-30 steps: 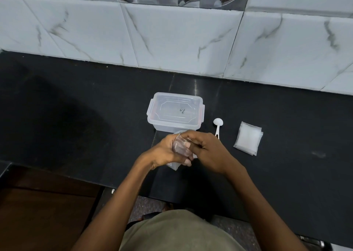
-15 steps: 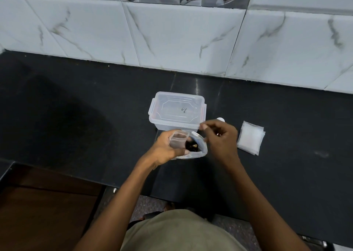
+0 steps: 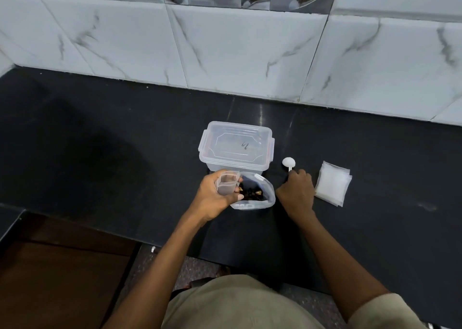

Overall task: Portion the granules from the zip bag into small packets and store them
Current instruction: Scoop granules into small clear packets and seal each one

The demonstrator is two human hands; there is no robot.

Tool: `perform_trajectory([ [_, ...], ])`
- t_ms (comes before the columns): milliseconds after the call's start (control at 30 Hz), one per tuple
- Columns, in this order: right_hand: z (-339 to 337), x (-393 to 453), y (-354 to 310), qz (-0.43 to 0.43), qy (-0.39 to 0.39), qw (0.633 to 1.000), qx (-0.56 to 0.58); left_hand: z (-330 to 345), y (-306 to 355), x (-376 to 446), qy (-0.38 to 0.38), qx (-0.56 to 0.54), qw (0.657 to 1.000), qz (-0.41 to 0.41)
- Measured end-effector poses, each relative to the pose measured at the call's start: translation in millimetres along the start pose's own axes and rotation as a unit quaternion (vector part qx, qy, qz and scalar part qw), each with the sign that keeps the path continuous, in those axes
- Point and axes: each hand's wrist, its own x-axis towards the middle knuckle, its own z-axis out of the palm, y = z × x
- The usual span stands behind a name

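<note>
My left hand (image 3: 215,196) grips a small clear packet (image 3: 227,183), held upright with its mouth open, and also holds the near edge of the open zip bag (image 3: 260,195). Dark and tan granules (image 3: 251,193) show inside the bag. My right hand (image 3: 296,192) lies to the bag's right, its fingers curled round the handle of a white plastic spoon (image 3: 289,163) that rests on the black counter (image 3: 125,153). The spoon's bowl points away from me. A stack of empty small packets (image 3: 332,183) lies just right of that hand.
A clear lidded plastic container (image 3: 236,147) stands closed right behind the zip bag. A white marble-tiled wall (image 3: 250,53) rises at the back of the counter. The counter's front edge runs near my body, with a brown floor (image 3: 62,278) below on the left.
My right hand left the packet and the bag's mouth and moved right onto the spoon handle. The zip bag now stands open, and my left hand keeps the packet.
</note>
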Motion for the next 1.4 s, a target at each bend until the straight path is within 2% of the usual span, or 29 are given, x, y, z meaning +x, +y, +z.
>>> perform_trajectory([
  [233, -6, -4, 10, 0.032, 0.05, 0.996, 0.073, -1, -11, 1, 0.073, 0.005, 0.997, -0.033],
  [367, -16, -14, 11, 0.042, 0.086, 0.982, 0.16, 1, -15, 1, 0.093, 0.015, 0.995, -0.033],
  [500, -33, -30, 0, 0.023, 0.106, 0.964, 0.243, 6, -16, 2, 0.103, 0.023, 0.994, -0.041],
  [567, -43, -40, -4, -0.023, 0.09, 0.961, 0.262, 9, -15, 2, 0.129, 0.044, 0.99, -0.039],
  [700, -54, -57, -8, -0.138, 0.071, 0.955, 0.254, 14, -14, 5, 0.185, 0.114, 0.974, -0.07],
  [867, -46, -72, -14, -0.233, 0.082, 0.956, 0.158, 22, -24, 5, 0.174, 0.164, 0.965, -0.11],
  [967, -43, -79, -19, -0.244, 0.084, 0.955, 0.146, 28, -25, 5, 0.154, 0.171, 0.962, -0.143],
  [1100, -46, -84, -21, -0.278, 0.108, 0.941, 0.158, 31, -25, 8, 0.164, 0.181, 0.956, -0.163],
  [1167, -44, -84, -22, -0.281, 0.093, 0.943, 0.153, 32, -24, 9, 0.167, 0.166, 0.957, -0.167],
  [1400, -30, -73, -22, -0.206, 0.083, 0.968, 0.117, 34, -29, 10, 0.176, 0.089, 0.963, -0.185],
])
